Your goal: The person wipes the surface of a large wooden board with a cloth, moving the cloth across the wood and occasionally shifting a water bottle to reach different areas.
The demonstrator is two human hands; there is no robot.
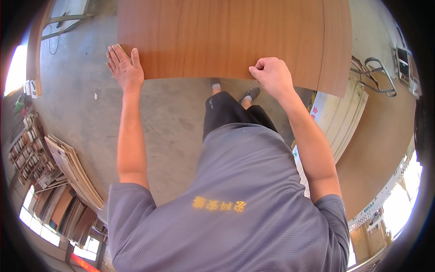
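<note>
In the head view, a big, flat, brown wooden board (217, 41) lies ahead. Its near left corner is covered by the left hand (123, 69), spread out. At its near edge, the right hand (273, 76) is curled; what is pinched can't be told.

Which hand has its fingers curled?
The right hand, at the near edge of the brown panel; the left hand, at the near-left corner, has its fingers straight.

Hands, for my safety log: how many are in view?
2: the left hand at the near-left corner of the brown panel; the right hand, curled, at the panel's near edge.
</note>
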